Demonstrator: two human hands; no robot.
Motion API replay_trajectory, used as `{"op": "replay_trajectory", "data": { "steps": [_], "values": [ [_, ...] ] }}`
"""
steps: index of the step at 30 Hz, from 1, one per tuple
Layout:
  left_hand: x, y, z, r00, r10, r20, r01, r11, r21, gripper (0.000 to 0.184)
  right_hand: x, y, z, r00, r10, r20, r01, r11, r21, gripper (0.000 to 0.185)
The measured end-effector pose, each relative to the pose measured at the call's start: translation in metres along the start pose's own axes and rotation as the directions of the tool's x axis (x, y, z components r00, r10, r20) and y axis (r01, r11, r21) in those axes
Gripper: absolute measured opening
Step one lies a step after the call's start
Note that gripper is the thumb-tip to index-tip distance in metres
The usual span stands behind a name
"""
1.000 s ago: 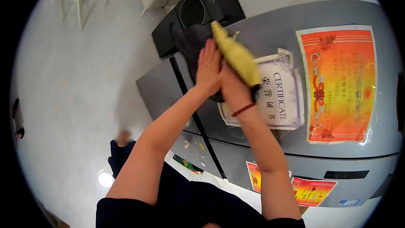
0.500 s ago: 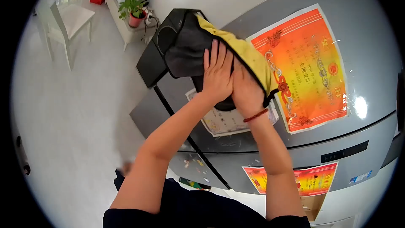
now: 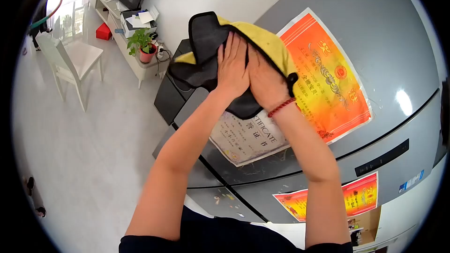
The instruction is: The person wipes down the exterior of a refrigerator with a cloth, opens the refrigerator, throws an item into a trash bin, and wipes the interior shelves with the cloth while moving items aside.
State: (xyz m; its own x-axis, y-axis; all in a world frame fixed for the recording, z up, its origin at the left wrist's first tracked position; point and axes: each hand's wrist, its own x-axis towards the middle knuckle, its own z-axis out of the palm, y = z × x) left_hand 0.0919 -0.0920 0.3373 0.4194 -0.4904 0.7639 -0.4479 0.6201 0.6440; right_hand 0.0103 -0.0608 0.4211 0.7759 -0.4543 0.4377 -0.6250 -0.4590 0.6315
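Observation:
A dark grey and yellow cloth (image 3: pixel 269 42) with black edging lies bunched against the upper grey refrigerator door (image 3: pixel 375 28). My left hand (image 3: pixel 233 65) rests on its dark side, fingers stretched out flat and pointing up. Right beside it, my right hand (image 3: pixel 267 82), with a red braided bracelet (image 3: pixel 282 107) at the wrist, presses on the cloth; its fingers are largely hidden at the yellow fold. Below the cloth is a pale certificate (image 3: pixel 246 140), partly covered. An orange-red award sheet (image 3: pixel 328 84) is stuck on the door to the right.
A second award sheet (image 3: pixel 361 194) is on the lower door, under a dark control panel (image 3: pixel 382 157). Behind the refrigerator's left side stands a black boxy object (image 3: pixel 171 98). Farther off are a potted plant (image 3: pixel 146 55) on a low cabinet and a white chair (image 3: pixel 82 63).
Both hands have shifted slightly left with the cloth, whose upper-left part now spreads differently. More of the pale certificate shows. The camera view has turned, bringing a television into sight.

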Motion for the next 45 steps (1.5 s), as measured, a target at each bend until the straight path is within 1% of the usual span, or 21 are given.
{"op": "replay_trajectory", "data": {
  "steps": [2,3,4,5,6,8,12,13,15,19,20,23,25,28,29,33,34,38,39,43,45],
  "values": [
    [-0.028,-0.02,-0.001,0.996,-0.082,0.034,0.082,0.997,0.002,0.059,-0.008,-0.018,0.032,0.999,0.019,0.026,-0.018,0.998,-0.058,0.051],
    [-0.048,-0.022,-0.008,0.982,-0.185,0.043,0.185,0.983,-0.008,0.058,-0.018,-0.037,0.037,0.996,-0.023,-0.082,0.009,0.987,-0.16,0.047],
    [-0.083,-0.04,-0.006,0.977,-0.203,0.063,0.2,0.978,0.049,0.058,-0.042,-0.051,0.083,0.997,0.051,0.066,-0.058,0.992,0.112,0.047],
    [-0.128,-0.071,0.006,0.981,-0.184,0.056,0.174,0.975,0.137,0.059,-0.065,-0.068,0.087,0.957,0.188,0.223,-0.283,0.781,0.557,0.046],
    [-0.162,-0.083,0.008,0.976,-0.204,0.078,0.189,0.967,0.171,0.058,-0.088,-0.083,0.09,0.883,0.219,0.414,-0.467,0.346,0.814,0.045],
    [-0.218,-0.091,0.011,0.941,-0.303,0.152,0.265,0.937,0.229,0.06,-0.121,-0.104,0.1,0.79,0.089,0.606,-0.605,0.264,0.751,0.047],
    [-0.249,-0.068,0.009,0.921,-0.284,0.266,0.216,0.942,0.257,0.062,-0.173,-0.105,0.097,0.902,-0.026,0.431,-0.174,0.891,0.419,0.05],
    [-0.247,-0.06,0.01,0.93,-0.265,0.255,0.206,0.949,0.238,0.062,-0.181,-0.104,0.096,0.942,-0.013,0.337,-0.093,0.951,0.296,0.05],
    [-0.223,-0.031,0.009,0.939,-0.197,0.282,0.151,0.973,0.177,0.06,-0.197,-0.092,0.097,0.987,-0.004,0.163,0.007,1.0,-0.023,0.05],
    [-0.167,0.048,0.014,0.946,0.047,0.322,-0.069,0.996,0.06,0.055,-0.199,-0.044,0.001,0.961,0.132,0.241,-0.067,0.963,-0.261,0.052],
    [-0.164,0.06,0.022,0.922,0.046,0.384,-0.078,0.995,0.068,0.055,-0.202,-0.036,-0.02,0.965,0.162,0.206,-0.017,0.823,-0.568,0.052],
    [-0.166,0.109,0.038,0.91,0.265,0.318,-0.278,0.961,-0.005,0.059,-0.251,-0.016,-0.039,0.935,0.353,0.003,-0.352,0.932,0.083,0.052],
    [-0.19,0.124,0.049,0.875,0.335,0.349,-0.342,0.939,-0.043,0.064,-0.288,-0.017,-0.041,0.898,0.44,-0.012,-0.434,0.89,0.142,0.052],
    [-0.229,0.137,0.051,0.727,0.451,0.517,-0.443,0.884,-0.149,0.062,-0.343,-0.026,-0.062,0.823,0.567,0.044,-0.567,0.824,-0.002,0.051],
    [-0.242,0.14,0.05,0.644,0.376,0.666,-0.351,0.919,-0.179,0.062,-0.364,-0.025,-0.07,0.826,0.563,0.005,-0.563,0.826,-0.007,0.047],
    [-0.227,0.169,0.067,0.695,0.588,0.413,-0.492,0.809,-0.322,0.045,-0.387,0.007,-0.116,0.836,0.546,0.059,-0.544,0.838,-0.045,0.041],
    [-0.215,0.181,0.068,0.602,0.525,0.602,-0.393,0.851,-0.349,0.055,-0.385,0.017,-0.126,0.811,0.584,0.039,-0.579,0.811,-0.087,0.04],
    [-0.181,0.24,0.086,0.623,0.633,0.459,-0.52,0.774,-0.361,0.039,-0.383,0.03,-0.138,0.688,0.702,-0.187,-0.719,0.693,-0.043,0.036],
    [-0.185,0.244,0.089,0.649,0.615,0.449,-0.538,0.787,-0.301,0.037,-0.375,0.027,-0.149,0.641,0.766,-0.045,-0.766,0.642,0.025,0.035],
    [-0.233,0.206,0.092,0.567,0.6,0.565,-0.565,0.782,-0.263,0.045,-0.406,-0.007,-0.114,0.7,0.713,-0.034,-0.71,0.7,0.07,0.043],
    [-0.277,0.186,0.081,0.489,0.523,0.698,-0.457,0.835,-0.306,0.047,-0.45,-0.036,-0.096,0.729,0.682,0.055,-0.668,0.727,-0.157,0.049]
  ]
}}
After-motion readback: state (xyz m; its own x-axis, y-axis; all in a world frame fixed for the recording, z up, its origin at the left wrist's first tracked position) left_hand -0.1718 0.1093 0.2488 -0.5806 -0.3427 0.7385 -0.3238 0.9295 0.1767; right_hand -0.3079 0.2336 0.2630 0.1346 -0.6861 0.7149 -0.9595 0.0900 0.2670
